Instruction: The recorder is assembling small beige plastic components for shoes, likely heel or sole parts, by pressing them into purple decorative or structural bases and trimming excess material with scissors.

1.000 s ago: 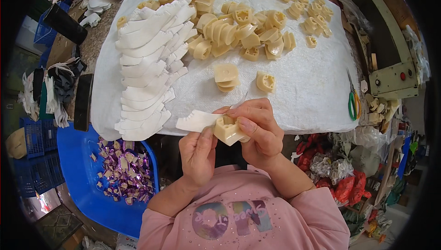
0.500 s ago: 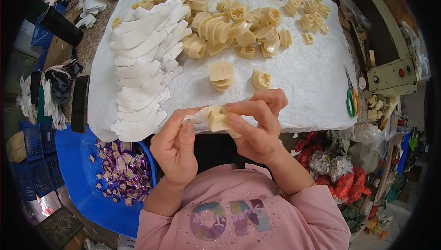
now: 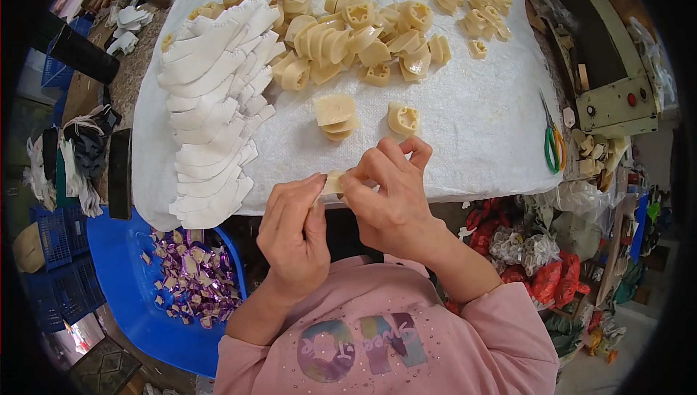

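Between my two hands, just over the table's front edge, is a small cream plastic shoe heel (image 3: 333,182), mostly covered by fingers. My left hand (image 3: 294,239) pinches its left side, thumb against the curled fingers. From the other side my right hand (image 3: 396,202) grips it with bent fingers. The white strip seen against it earlier is hidden now. Beyond the hands stand a short stack of cream heels (image 3: 336,115) and a single heel (image 3: 403,118) with its hollow face showing. Overlapping white cut pieces (image 3: 210,119) lie in a long row to the left.
Farther back are a heap of cream heels (image 3: 363,35) and smaller ones (image 3: 483,10) on the white sheet (image 3: 479,119). Scissors (image 3: 553,144) lie at the right edge. A blue tub (image 3: 123,286) below left holds purple shiny pieces. A machine (image 3: 617,115) stands right.
My hands have drawn closer together around the heel, and the right has turned over it, hiding more of it. The tabletop items appear shifted slightly left and up in view.
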The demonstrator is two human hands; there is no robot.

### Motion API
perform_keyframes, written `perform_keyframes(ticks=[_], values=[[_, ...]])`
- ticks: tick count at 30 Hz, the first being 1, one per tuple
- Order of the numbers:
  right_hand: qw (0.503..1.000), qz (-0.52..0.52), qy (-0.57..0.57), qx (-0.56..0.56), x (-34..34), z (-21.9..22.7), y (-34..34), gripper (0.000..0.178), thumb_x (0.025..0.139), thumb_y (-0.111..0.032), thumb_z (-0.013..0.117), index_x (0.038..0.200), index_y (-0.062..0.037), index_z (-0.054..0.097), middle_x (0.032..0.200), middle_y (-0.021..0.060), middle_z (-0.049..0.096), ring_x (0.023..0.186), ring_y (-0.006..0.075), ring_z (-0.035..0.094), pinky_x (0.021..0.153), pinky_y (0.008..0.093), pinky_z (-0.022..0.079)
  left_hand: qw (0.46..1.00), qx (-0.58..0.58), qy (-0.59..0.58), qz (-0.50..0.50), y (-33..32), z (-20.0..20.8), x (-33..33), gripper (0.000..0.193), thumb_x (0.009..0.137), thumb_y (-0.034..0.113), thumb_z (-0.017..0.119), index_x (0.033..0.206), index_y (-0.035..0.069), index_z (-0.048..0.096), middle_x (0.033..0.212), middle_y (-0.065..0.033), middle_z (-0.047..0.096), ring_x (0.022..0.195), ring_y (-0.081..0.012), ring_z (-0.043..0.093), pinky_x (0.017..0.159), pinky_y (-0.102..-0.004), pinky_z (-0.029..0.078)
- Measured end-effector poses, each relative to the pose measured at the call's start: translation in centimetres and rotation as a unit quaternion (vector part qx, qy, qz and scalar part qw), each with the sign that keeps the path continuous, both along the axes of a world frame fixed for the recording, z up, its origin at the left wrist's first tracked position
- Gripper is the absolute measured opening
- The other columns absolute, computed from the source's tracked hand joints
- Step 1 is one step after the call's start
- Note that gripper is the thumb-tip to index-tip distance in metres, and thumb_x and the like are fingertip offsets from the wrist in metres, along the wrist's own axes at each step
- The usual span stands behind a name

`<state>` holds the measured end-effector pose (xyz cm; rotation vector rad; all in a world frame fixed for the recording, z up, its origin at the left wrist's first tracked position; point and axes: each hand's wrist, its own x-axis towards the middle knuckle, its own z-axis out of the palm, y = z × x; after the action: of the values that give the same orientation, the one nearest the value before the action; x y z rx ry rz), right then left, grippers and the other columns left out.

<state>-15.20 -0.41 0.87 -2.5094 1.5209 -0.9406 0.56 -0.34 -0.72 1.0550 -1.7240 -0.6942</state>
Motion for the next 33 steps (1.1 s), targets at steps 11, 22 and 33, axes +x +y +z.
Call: perform_keyframes(ticks=[11,22,33], values=[[0.952,0.117,-0.277,0.054,-0.7,-1.9,-0.3,0.029,0.063,0.003,0.062,0.09,-0.0076,0.059,0.078,0.0048,0.046,0.076,0.0229,0.045,0.076,0.0369,0.027,0.986,0.024,0.142,-0.085,-1.8,-1.3,0.6,0.012,0.082,0.006,0.067,0.094,0.002,0.066,0.076,-0.0071,0.055,0.069,-0.016,0.049,0.058,-0.0252,0.04],[0.949,0.164,-0.253,0.092,-0.8,-2.0,-0.1,0.024,0.068,-0.001,0.067,0.089,-0.0072,0.058,0.081,0.0045,0.048,0.079,0.0224,0.046,0.075,0.037,0.029,0.99,-0.042,0.055,-0.119,-1.5,-1.2,0.3,0.007,0.08,0.003,0.067,0.078,0.001,0.061,0.066,-0.0067,0.051,0.059,-0.0212,0.046,0.053,-0.0312,0.038],[0.973,0.073,-0.219,0.01,-0.4,-0.3,0.4,0.029,0.074,-0.013,0.072,0.1,-0.0066,0.059,0.106,0.0101,0.06,0.091,0.0262,0.052,0.083,0.0401,0.041,0.991,-0.117,0.067,-0.021,-2.2,-1.5,2.4,0.032,0.059,-0.012,0.069,0.084,0.008,0.065,0.073,-0.0034,0.048,0.073,-0.0214,0.049,0.059,-0.0295,0.039]])
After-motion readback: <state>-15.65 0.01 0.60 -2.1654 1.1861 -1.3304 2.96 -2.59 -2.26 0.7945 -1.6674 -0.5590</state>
